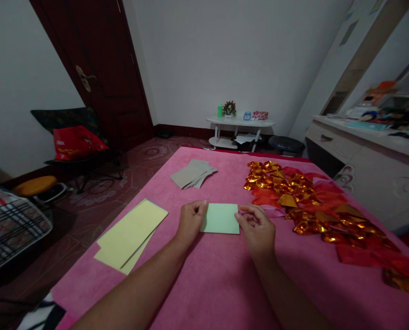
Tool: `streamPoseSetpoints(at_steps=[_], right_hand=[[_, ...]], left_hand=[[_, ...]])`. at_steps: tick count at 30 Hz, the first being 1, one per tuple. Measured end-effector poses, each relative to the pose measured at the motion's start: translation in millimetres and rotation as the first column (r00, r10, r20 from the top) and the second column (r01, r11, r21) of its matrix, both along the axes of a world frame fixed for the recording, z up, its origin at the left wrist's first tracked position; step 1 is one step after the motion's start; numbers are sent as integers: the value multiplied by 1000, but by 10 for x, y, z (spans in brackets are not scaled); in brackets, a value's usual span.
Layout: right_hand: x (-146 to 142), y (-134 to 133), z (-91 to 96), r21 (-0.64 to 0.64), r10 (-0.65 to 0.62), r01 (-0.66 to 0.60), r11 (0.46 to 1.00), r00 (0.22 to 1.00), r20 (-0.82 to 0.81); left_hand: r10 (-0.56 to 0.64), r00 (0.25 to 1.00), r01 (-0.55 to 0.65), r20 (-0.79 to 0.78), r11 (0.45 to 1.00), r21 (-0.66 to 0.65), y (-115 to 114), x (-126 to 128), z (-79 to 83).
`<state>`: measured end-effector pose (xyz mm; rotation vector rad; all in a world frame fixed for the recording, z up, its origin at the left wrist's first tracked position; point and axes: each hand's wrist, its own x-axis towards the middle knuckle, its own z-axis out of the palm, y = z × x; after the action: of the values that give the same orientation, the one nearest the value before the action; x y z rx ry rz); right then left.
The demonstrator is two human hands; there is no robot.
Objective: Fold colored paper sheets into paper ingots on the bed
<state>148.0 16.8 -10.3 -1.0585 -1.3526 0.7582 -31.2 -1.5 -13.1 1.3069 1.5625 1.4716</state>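
Observation:
A small pale green paper (pixel 221 218) lies flat on the pink cloth (pixel 204 275). My left hand (pixel 190 221) pinches its left edge, fingers curled with the thumb on top. My right hand (pixel 257 226) holds its right edge with the fingers bent around the corner. Both forearms reach in from the bottom of the view.
Yellow paper sheets (pixel 129 234) lie at the left edge of the cloth. A fanned stack of grey cards (pixel 193 174) sits farther back. A long heap of gold and red folded foil pieces (pixel 314 206) runs along the right. A white desk (pixel 366 156) stands at right.

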Motion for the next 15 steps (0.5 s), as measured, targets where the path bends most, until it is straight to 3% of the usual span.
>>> streamPoseSetpoints(at_steps=[6, 15], right_hand=[[-3, -2, -14, 2, 11, -11, 1000, 999, 37], [-26, -18, -5, -98, 13, -17, 995, 999, -35]], left_hand=[[7, 1000, -7, -17, 1000, 7, 2, -3, 10], [57, 996, -56, -64, 998, 3, 4, -15, 3]])
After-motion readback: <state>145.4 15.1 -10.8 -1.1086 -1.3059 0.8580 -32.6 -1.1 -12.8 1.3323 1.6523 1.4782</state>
